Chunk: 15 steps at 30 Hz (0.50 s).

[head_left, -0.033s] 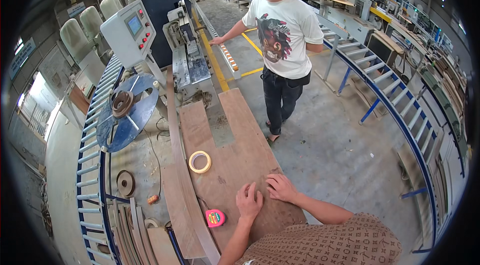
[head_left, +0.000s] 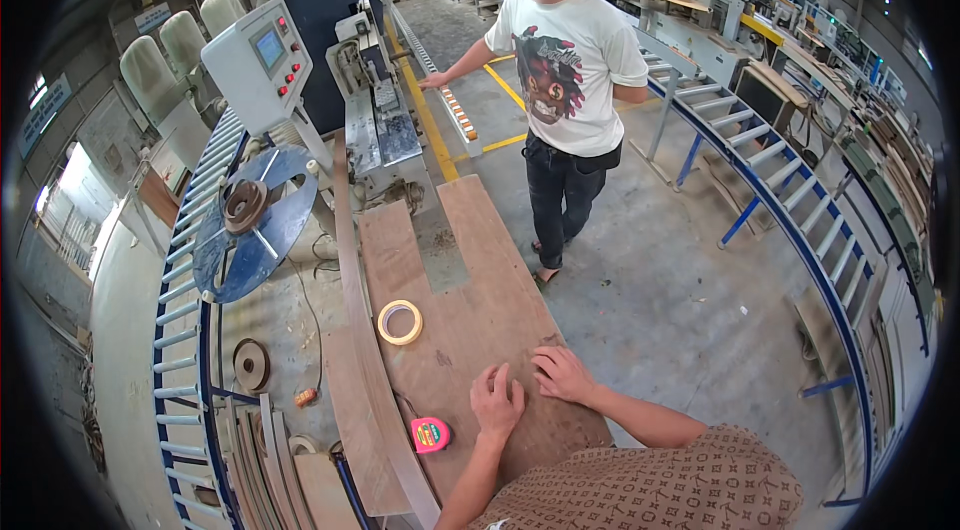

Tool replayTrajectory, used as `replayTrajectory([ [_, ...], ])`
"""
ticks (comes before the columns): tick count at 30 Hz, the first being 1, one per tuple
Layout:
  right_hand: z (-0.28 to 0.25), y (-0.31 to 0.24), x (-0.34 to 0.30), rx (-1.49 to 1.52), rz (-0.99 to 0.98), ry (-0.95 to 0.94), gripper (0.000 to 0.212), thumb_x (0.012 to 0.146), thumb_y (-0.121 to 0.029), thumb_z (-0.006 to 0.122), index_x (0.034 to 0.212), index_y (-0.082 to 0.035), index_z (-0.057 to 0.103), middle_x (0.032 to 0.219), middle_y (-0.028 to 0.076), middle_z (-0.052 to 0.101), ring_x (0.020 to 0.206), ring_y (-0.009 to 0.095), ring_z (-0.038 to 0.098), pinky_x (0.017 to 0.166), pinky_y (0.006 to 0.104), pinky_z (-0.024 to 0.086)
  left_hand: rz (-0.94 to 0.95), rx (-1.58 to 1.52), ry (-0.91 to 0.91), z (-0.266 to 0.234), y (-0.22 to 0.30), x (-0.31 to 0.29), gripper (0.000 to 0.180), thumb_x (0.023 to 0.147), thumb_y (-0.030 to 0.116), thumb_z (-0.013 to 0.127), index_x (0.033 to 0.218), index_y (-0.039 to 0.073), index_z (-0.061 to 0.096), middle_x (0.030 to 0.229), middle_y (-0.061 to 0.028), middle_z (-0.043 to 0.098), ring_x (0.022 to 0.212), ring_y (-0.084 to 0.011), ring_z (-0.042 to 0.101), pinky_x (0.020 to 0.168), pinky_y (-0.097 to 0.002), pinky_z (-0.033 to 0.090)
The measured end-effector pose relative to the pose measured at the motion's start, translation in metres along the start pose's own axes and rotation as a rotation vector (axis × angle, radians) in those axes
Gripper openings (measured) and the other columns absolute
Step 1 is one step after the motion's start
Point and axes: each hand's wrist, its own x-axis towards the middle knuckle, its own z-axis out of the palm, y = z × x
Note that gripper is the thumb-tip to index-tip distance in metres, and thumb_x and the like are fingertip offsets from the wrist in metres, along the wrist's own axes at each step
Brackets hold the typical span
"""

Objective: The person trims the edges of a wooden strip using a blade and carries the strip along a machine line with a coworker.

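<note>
My left hand (head_left: 497, 402) rests on the wooden board (head_left: 470, 330), palm down, with its fingers loosely bent and slightly apart. Close to its right, my right hand (head_left: 563, 374) lies on the same board near the right edge, fingers also a little spread. Neither hand holds anything. A pink tape measure (head_left: 430, 435) sits to the left of my left hand. Farther up the board lies a roll of yellowish tape (head_left: 400, 323). A long thin wooden strip (head_left: 362, 330) runs along the board's left side.
Ahead stands a machine with a grey control panel (head_left: 257, 52) and a blue reel disc (head_left: 256, 227). Roller conveyors (head_left: 178, 365) curve along both sides. A person in a white T-shirt (head_left: 572, 65) stands beyond the board, one arm stretched toward the machine side.
</note>
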Motion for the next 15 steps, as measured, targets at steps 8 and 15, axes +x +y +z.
replayTrajectory([
  [8,0.0023,-0.0008,-0.0078,-0.003,0.009,0.008,0.032,0.077,-0.016,0.068,0.105,-0.005,0.057,0.112,0.011,0.055,0.096,0.030,0.056,0.081,0.0406,0.047,-0.043,-0.028,0.028,0.0015,-0.0001,-0.0025,0.044,0.075,0.016,0.069,0.117,0.009,0.059,0.115,-0.0145,0.056,0.093,-0.0288,0.058,0.076,-0.0415,0.047],
  [15,0.0040,0.0028,-0.0069,0.006,0.014,0.004,0.029,0.078,-0.013,0.066,0.104,-0.005,0.057,0.111,0.011,0.055,0.095,0.030,0.056,0.081,0.0405,0.047,-0.064,-0.039,0.005,0.0010,0.0009,-0.0018,0.045,0.076,0.014,0.069,0.118,0.006,0.058,0.114,-0.0176,0.056,0.096,-0.0329,0.058,0.080,-0.0414,0.049],
])
